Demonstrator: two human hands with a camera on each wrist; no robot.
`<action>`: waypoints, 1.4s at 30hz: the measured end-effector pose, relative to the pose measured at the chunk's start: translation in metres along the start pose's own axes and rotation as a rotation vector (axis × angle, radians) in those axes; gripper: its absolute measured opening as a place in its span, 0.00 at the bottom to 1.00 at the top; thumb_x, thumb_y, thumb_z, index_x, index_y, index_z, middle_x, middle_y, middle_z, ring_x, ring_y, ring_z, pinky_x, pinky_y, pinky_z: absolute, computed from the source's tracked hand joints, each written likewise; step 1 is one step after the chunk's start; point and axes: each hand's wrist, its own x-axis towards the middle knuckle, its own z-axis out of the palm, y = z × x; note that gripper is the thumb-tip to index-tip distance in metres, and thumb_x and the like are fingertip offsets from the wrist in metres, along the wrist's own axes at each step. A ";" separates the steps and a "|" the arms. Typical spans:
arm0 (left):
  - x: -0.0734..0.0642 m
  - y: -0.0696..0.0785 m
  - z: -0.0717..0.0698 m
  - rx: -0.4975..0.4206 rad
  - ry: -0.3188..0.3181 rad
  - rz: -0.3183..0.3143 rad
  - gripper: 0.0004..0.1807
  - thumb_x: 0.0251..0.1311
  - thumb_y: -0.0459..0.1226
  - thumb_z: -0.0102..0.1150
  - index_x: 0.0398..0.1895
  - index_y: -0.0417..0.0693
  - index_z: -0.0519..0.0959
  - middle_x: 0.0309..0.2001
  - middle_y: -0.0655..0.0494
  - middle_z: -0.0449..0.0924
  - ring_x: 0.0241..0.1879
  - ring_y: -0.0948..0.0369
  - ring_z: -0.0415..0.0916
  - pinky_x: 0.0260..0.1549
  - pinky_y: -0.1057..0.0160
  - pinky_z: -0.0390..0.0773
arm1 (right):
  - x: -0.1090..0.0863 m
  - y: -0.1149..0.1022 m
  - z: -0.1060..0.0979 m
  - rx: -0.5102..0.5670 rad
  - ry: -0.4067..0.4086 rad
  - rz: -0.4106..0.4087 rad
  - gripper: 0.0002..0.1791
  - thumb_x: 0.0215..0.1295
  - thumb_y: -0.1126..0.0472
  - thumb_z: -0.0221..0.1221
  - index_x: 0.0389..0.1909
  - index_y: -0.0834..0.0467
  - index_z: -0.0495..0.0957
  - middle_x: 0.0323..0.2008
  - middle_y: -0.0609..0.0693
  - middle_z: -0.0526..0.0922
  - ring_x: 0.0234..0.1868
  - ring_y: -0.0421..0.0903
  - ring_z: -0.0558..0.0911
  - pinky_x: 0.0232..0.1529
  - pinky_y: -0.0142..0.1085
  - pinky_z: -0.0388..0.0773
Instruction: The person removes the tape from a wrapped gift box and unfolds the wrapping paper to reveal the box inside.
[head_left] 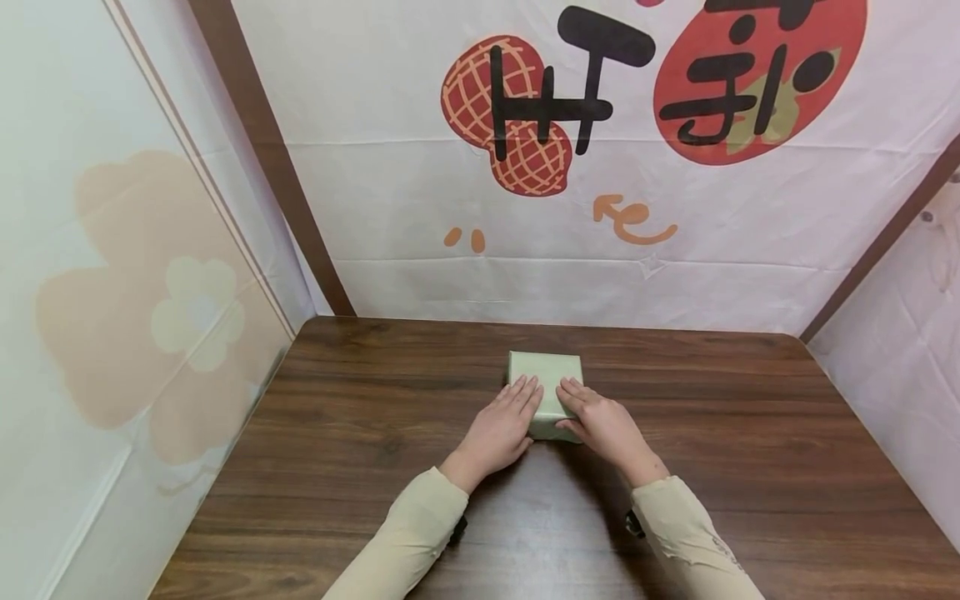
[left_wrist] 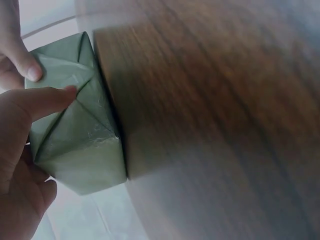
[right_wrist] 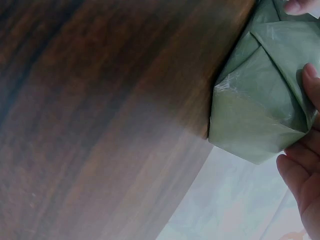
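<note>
A small box wrapped in pale green paper (head_left: 551, 367) lies on the brown wooden table, its near end facing me. Fingers of my left hand (head_left: 498, 433) lie over the box's top on the left, while the left thumb presses the folded end. On the right, my right hand (head_left: 607, 425) holds it likewise, with fingers over the top and the thumb on that same end. Creased triangular flaps cross the end of the box (left_wrist: 75, 120) in the left wrist view. Shiny clear tape shows near its edge. In the right wrist view the box (right_wrist: 265, 95) sits flat against the table.
The wood-grain table (head_left: 337, 433) reaches back to a white printed curtain (head_left: 390, 192). Another curtain (head_left: 112, 333) with a large flower print stands along the left side. Light sleeves (head_left: 420, 525) cover both forearms.
</note>
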 end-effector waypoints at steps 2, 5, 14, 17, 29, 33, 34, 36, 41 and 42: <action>0.000 -0.001 0.001 0.003 0.008 0.004 0.42 0.57 0.45 0.65 0.70 0.37 0.58 0.70 0.43 0.56 0.70 0.51 0.51 0.66 0.58 0.54 | 0.001 0.000 -0.002 -0.005 -0.012 -0.003 0.30 0.53 0.55 0.68 0.54 0.68 0.76 0.56 0.62 0.76 0.57 0.54 0.75 0.48 0.43 0.77; -0.001 -0.001 0.001 0.012 0.008 0.005 0.45 0.54 0.45 0.67 0.71 0.38 0.57 0.71 0.44 0.55 0.70 0.52 0.50 0.66 0.57 0.53 | 0.004 0.000 -0.006 0.004 -0.034 -0.001 0.30 0.53 0.55 0.67 0.55 0.67 0.76 0.56 0.62 0.76 0.57 0.54 0.76 0.48 0.43 0.77; -0.001 -0.003 -0.003 0.026 0.011 0.025 0.54 0.45 0.49 0.73 0.72 0.40 0.54 0.71 0.44 0.53 0.71 0.52 0.49 0.67 0.55 0.53 | 0.011 -0.002 -0.020 0.078 -0.118 0.059 0.29 0.55 0.55 0.66 0.55 0.67 0.76 0.56 0.62 0.76 0.56 0.54 0.76 0.49 0.45 0.76; 0.000 -0.004 -0.004 0.038 -0.001 0.025 0.57 0.44 0.52 0.73 0.73 0.41 0.52 0.72 0.45 0.52 0.71 0.52 0.48 0.67 0.55 0.52 | 0.015 -0.001 -0.025 0.082 -0.150 0.060 0.28 0.56 0.55 0.66 0.55 0.67 0.76 0.55 0.62 0.76 0.56 0.54 0.77 0.49 0.45 0.76; 0.004 -0.007 -0.017 0.048 0.054 0.035 0.54 0.46 0.49 0.72 0.72 0.42 0.53 0.66 0.46 0.63 0.66 0.52 0.59 0.66 0.55 0.56 | 0.028 0.003 -0.045 0.194 -0.268 0.073 0.25 0.59 0.55 0.64 0.54 0.67 0.77 0.53 0.60 0.79 0.52 0.55 0.79 0.50 0.46 0.76; 0.006 -0.011 -0.020 0.007 0.052 0.036 0.52 0.46 0.48 0.72 0.72 0.41 0.54 0.65 0.45 0.64 0.66 0.52 0.60 0.66 0.55 0.56 | 0.020 -0.001 -0.036 0.122 -0.102 0.042 0.22 0.58 0.56 0.65 0.52 0.62 0.79 0.48 0.56 0.82 0.49 0.52 0.81 0.46 0.44 0.78; 0.007 -0.012 -0.021 -0.002 0.056 0.039 0.52 0.46 0.48 0.72 0.72 0.41 0.55 0.65 0.45 0.64 0.66 0.52 0.60 0.66 0.55 0.56 | 0.017 -0.002 -0.034 0.096 -0.059 0.026 0.22 0.58 0.57 0.66 0.52 0.62 0.79 0.48 0.56 0.82 0.48 0.51 0.81 0.45 0.43 0.78; 0.008 -0.013 -0.023 -0.023 0.067 0.048 0.52 0.45 0.47 0.72 0.71 0.41 0.55 0.64 0.45 0.65 0.65 0.52 0.61 0.65 0.55 0.56 | 0.011 -0.004 -0.029 0.054 0.011 -0.010 0.23 0.57 0.58 0.67 0.54 0.61 0.78 0.49 0.56 0.81 0.49 0.51 0.80 0.44 0.43 0.79; 0.010 -0.016 -0.026 -0.067 0.088 0.066 0.51 0.44 0.46 0.74 0.70 0.40 0.57 0.63 0.45 0.66 0.64 0.53 0.62 0.65 0.54 0.58 | 0.003 -0.005 -0.022 0.005 0.071 -0.080 0.31 0.54 0.58 0.69 0.59 0.62 0.74 0.54 0.57 0.77 0.53 0.54 0.77 0.49 0.45 0.76; 0.010 -0.016 -0.027 -0.073 0.086 0.068 0.51 0.43 0.46 0.74 0.70 0.39 0.58 0.63 0.45 0.66 0.64 0.53 0.62 0.64 0.54 0.58 | 0.002 -0.005 -0.022 0.002 0.070 -0.085 0.33 0.53 0.58 0.69 0.60 0.62 0.73 0.54 0.58 0.76 0.54 0.54 0.77 0.51 0.46 0.75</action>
